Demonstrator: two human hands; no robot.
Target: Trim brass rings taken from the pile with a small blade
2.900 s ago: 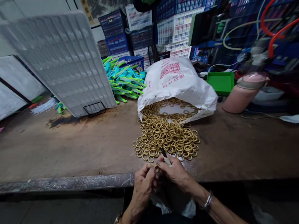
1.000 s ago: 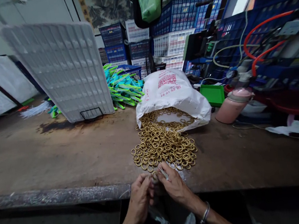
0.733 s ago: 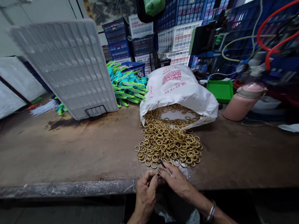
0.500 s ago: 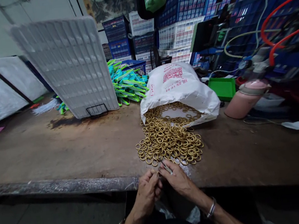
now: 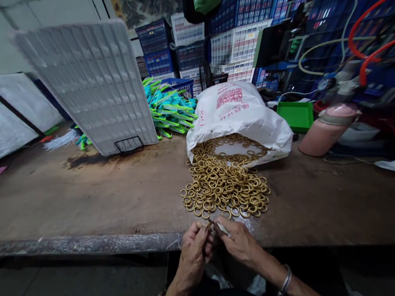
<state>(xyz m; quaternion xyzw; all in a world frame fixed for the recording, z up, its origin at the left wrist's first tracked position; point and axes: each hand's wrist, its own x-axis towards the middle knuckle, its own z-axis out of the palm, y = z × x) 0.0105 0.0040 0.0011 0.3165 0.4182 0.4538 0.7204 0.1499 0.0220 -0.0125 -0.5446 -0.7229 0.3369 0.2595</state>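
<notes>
A: Your left hand (image 5: pixel 194 248) and right hand (image 5: pixel 241 244) meet over the table edge (image 5: pixel 87 245), on the near side of the pile of rings (image 5: pixel 226 192), just short of its closest rings.

B: Your right hand is closed round a slim tool (image 5: pixel 223 228), its tip aimed at your left fingertips. I judge you grip it short like that for fine control.

A: Your left fingers are pinched together on a small piece (image 5: pixel 209 223). It looks brass-coloured like the pile, but it is too small to call it a ring for sure.

B: So the piece sits between your two hands, held by the left fingertips and right at the tool's tip, near the pile but apart from it.

A: The white bag (image 5: pixel 236 114) lies on its side just beyond the pile, mouth toward you. I reckon that is why the rings spill forward into your reach.

B: Farther behind the pile, to the left, a white tray (image 5: pixel 92 84) leans upright beside green-blue clips (image 5: pixel 169 108). To the right of the pile, well apart, lies a pink flask (image 5: pixel 326 127).
</notes>
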